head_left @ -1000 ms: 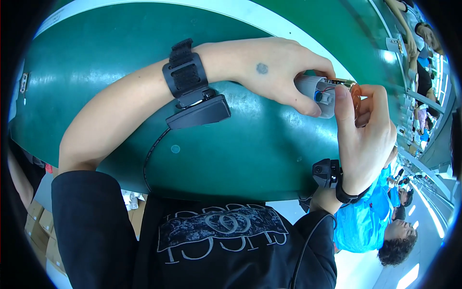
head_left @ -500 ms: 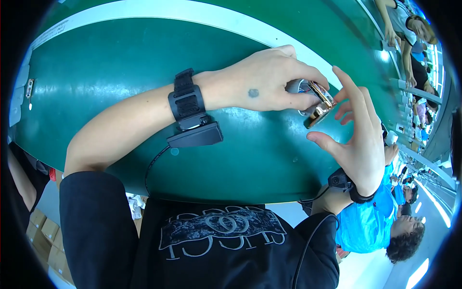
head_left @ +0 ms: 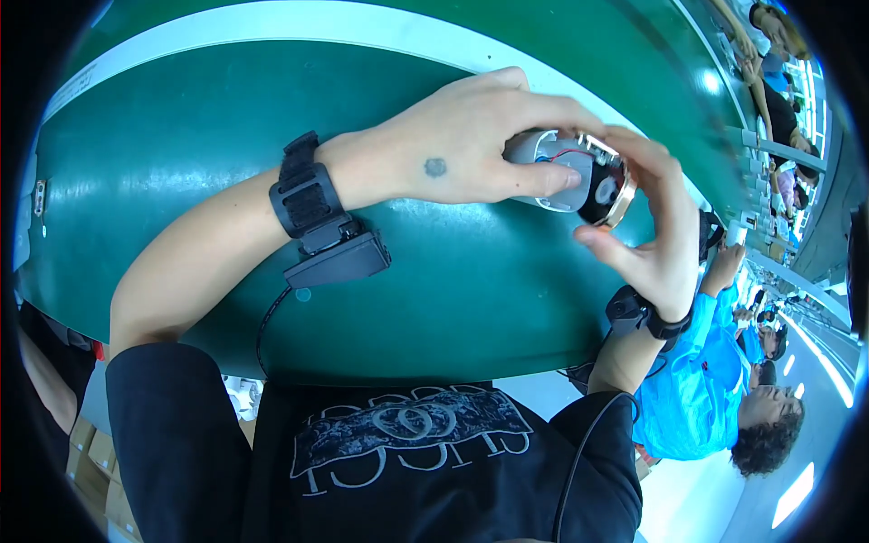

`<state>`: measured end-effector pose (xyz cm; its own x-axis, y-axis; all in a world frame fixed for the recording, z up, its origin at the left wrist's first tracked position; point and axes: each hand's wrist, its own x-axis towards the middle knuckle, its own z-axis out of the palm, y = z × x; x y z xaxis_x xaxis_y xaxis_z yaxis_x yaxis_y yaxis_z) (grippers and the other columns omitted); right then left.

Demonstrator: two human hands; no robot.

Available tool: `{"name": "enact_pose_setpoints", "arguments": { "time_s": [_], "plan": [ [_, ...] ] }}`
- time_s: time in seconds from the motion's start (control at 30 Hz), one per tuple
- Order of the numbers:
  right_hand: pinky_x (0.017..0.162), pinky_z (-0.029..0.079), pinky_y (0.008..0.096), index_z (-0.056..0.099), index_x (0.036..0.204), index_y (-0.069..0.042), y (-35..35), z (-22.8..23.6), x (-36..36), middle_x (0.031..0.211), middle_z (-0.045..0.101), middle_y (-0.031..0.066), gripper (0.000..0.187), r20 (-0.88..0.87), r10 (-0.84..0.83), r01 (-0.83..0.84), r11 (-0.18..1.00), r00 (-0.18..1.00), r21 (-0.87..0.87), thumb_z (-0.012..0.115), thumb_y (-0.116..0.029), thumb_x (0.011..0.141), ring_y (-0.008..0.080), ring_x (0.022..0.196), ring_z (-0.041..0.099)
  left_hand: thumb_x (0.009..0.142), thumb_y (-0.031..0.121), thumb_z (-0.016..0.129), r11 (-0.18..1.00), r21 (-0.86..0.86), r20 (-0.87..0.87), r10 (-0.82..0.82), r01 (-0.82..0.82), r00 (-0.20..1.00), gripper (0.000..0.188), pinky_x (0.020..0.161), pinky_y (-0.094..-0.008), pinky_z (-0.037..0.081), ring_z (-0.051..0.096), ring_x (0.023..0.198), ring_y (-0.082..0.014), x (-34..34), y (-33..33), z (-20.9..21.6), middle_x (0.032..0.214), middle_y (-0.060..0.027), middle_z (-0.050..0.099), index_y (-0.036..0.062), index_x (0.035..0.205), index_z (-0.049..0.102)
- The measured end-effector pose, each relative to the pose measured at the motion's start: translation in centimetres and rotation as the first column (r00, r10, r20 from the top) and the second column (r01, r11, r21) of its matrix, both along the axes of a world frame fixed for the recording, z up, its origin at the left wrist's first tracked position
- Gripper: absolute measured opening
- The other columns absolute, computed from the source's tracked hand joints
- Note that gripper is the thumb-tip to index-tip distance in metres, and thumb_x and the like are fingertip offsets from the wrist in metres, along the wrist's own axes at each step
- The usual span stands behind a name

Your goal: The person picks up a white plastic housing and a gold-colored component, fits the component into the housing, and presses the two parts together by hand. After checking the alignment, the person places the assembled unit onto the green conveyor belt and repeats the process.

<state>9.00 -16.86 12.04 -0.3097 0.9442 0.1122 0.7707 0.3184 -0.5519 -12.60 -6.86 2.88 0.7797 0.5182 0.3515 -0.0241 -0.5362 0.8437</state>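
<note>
My left hand [head_left: 484, 136] grips a light grey, roughly cylindrical housing [head_left: 554, 197], its thumb lying over the opening. Thin red and blue wires show inside the housing. Against its right end sits a round black part with a gold rim [head_left: 623, 201] and a pale ring on its face. My right hand [head_left: 663, 231] curls around this gold-rimmed part, fingertips at the far side and thumb by its near edge. Whether the two parts are joined, I cannot tell. Both hands are above the green tabletop [head_left: 434, 299].
A small metallic part [head_left: 39, 197] lies at the table's far left edge. A white strip [head_left: 362, 20] runs along the far side. Black devices are strapped to both my wrists, with cables. A person in a blue jacket [head_left: 692, 389] is at the right; cardboard boxes [head_left: 104, 452] stand lower left.
The housing has turned, so its wired inside and the round black face now show. My right hand has moved left and closed around the gold-rimmed part. My left forearm has shifted slightly left.
</note>
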Motion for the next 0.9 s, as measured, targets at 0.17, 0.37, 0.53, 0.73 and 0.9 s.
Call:
{"name": "enact_pose_setpoints", "arguments": {
  "time_s": [0.17, 0.37, 0.53, 0.73, 0.9],
  "plan": [
    [0.08, 0.051, 0.0319, 0.061, 0.133, -0.002, 0.7, 0.1, -0.3, 0.113, 0.067, 0.0108, 0.078, -0.008, -0.063, 0.062, 0.998, 0.998, -0.022, 0.092, -0.031, 0.068, 0.0218, 0.09, 0.063, 0.081, 0.032, 0.087, 0.987, -0.159, 0.106, -0.014, 0.031, 0.994, 0.069, 0.087, -0.037, 0.05, 0.056, 0.1, -0.0236, -0.2, 0.0, -0.7, 0.101, -0.0072, 0.063, 0.0075, 0.136, 0.055],
    [0.095, 0.048, 0.0364, 0.059, 0.13, 0.003, 0.6, 1.1, -0.1, 0.12, 0.061, 0.0133, 0.079, 0.019, -0.089, 0.09, 0.994, 0.996, -0.059, 0.087, -0.047, 0.076, 0.0242, 0.107, 0.061, 0.071, 0.034, 0.093, 1.0, 0.017, 0.032, -0.001, 0.001, 0.999, 0.079, 0.092, -0.0377, 0.05, 0.056, 0.106, -0.027, 0.0, 0.1, -0.7, 0.114, -0.0104, 0.059, 0.0045, 0.133, 0.053],
    [0.076, 0.053, 0.0331, 0.066, 0.119, 0.0, 1.8, 0.9, -0.4, 0.1, 0.066, 0.0108, 0.068, 0.059, -0.03, 0.023, 0.993, 0.998, 0.113, 0.09, -0.043, 0.072, 0.0228, 0.085, 0.065, 0.073, 0.031, 0.091, 0.999, 0.019, -0.02, -0.028, 0.029, 0.999, 0.073, 0.094, -0.039, 0.05, 0.058, 0.109, -0.0274, -0.2, 0.3, -0.7, 0.114, -0.0107, 0.061, 0.0049, 0.131, 0.056],
    [0.076, 0.055, 0.033, 0.066, 0.115, 0.0, 1.7, 1.5, -0.7, 0.098, 0.065, 0.0111, 0.066, 0.19, -0.005, -0.028, 0.985, 0.982, 0.169, 0.089, -0.046, 0.075, 0.0251, 0.085, 0.069, 0.077, 0.03, 0.088, 1.0, -0.012, 0.012, -0.015, 0.015, 1.0, 0.066, 0.097, -0.0403, 0.05, 0.06, 0.113, -0.0296, -0.3, 0.2, -0.5, 0.117, -0.013, 0.065, 0.0052, 0.132, 0.061],
    [0.076, 0.056, 0.0323, 0.066, 0.114, 0.0, 1.5, 1.6, -1.1, 0.097, 0.065, 0.0114, 0.065, 0.239, -0.069, 0.026, 0.984, 0.969, 0.179, 0.088, -0.048, 0.076, 0.0248, 0.086, 0.07, 0.077, 0.03, 0.087, 1.0, 0.006, -0.005, -0.023, 0.023, 1.0, 0.065, 0.098, -0.041, 0.05, 0.06, 0.114, -0.0304, -0.2, 0.4, -0.5, 0.118, -0.0135, 0.066, 0.0056, 0.133, 0.063]
  ]
}}
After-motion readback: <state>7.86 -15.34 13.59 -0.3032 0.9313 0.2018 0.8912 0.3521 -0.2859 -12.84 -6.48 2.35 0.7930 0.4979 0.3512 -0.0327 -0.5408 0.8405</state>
